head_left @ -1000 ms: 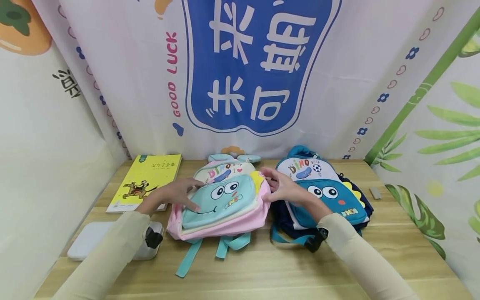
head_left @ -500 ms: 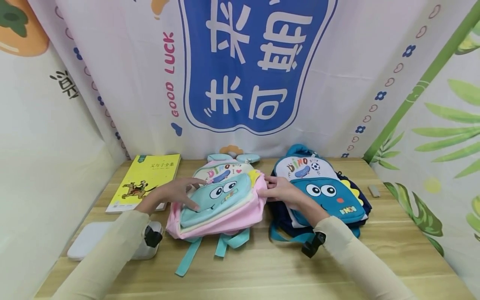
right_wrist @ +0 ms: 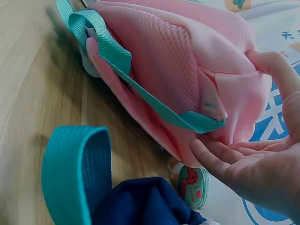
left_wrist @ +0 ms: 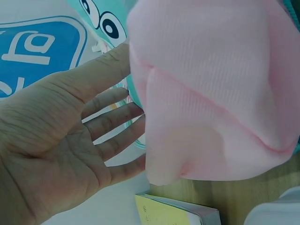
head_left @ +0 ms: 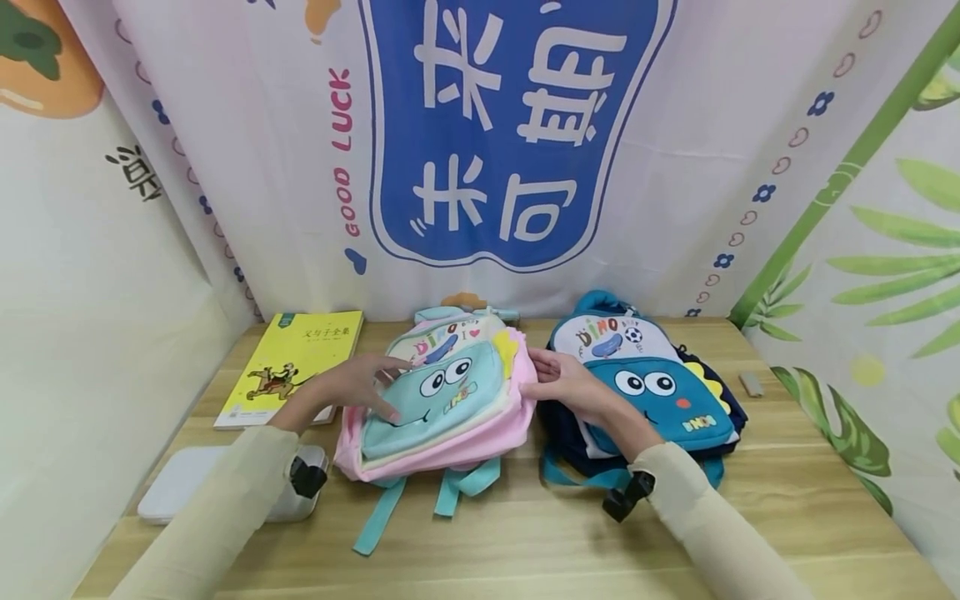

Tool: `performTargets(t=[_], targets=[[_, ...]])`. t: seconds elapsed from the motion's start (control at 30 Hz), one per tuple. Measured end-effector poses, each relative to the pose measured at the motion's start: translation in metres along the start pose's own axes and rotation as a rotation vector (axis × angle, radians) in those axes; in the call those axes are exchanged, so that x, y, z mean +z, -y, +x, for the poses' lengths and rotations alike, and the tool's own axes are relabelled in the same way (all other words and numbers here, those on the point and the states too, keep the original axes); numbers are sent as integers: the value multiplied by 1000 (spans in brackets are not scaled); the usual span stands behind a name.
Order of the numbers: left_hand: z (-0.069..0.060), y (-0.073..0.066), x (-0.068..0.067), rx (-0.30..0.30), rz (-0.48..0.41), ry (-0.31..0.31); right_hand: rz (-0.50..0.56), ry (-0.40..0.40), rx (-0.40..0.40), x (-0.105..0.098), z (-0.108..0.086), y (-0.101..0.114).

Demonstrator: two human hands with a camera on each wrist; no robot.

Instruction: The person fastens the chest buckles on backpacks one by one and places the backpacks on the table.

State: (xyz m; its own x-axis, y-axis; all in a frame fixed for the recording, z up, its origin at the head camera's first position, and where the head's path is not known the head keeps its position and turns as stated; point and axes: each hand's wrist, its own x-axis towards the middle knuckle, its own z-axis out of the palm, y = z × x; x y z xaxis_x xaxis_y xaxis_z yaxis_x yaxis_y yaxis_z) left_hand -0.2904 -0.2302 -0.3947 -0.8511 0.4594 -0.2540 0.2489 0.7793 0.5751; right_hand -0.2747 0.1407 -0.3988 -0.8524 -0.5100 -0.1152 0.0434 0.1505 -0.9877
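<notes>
A pink backpack (head_left: pixel 517 417) with a light teal front pocket (head_left: pixel 450 400) lies on the table, its right side tilted up. On its left, my left hand (head_left: pixel 352 387) rests with fingers spread over the front; in the left wrist view, the thumb and straight fingers of that hand (left_wrist: pixel 79 126) touch the pink cloth (left_wrist: pixel 211 84). My right hand (head_left: pixel 573 387) holds the right side near the yellow spikes (head_left: pixel 507 350). In the right wrist view, thumb and fingers of this hand (right_wrist: pixel 262 154) span the pink side (right_wrist: pixel 229 84); some fingertips are hidden under it.
A blue dinosaur backpack (head_left: pixel 675 400) lies close on the right, under my right wrist. At the left are a yellow book (head_left: pixel 300 350) and a white case (head_left: pixel 176 483), partly behind my left sleeve. A small grey object (head_left: pixel 751 384) lies far right; patterned cloth (head_left: pixel 300 208) stands behind.
The pink backpack's right side has shifted and its pocket front has turned slightly. My right hand has moved a little and its fingers have spread slightly; my left hand has barely moved.
</notes>
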Motion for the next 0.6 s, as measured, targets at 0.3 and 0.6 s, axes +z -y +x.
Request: performTargets(t=[0.3,0.6], targets=[[-3,-8,5,68,-54,11,88,2,-185,1,-6,9],[-2,-14,14,165,-148,18,128,75,-351,2,-7,31]])
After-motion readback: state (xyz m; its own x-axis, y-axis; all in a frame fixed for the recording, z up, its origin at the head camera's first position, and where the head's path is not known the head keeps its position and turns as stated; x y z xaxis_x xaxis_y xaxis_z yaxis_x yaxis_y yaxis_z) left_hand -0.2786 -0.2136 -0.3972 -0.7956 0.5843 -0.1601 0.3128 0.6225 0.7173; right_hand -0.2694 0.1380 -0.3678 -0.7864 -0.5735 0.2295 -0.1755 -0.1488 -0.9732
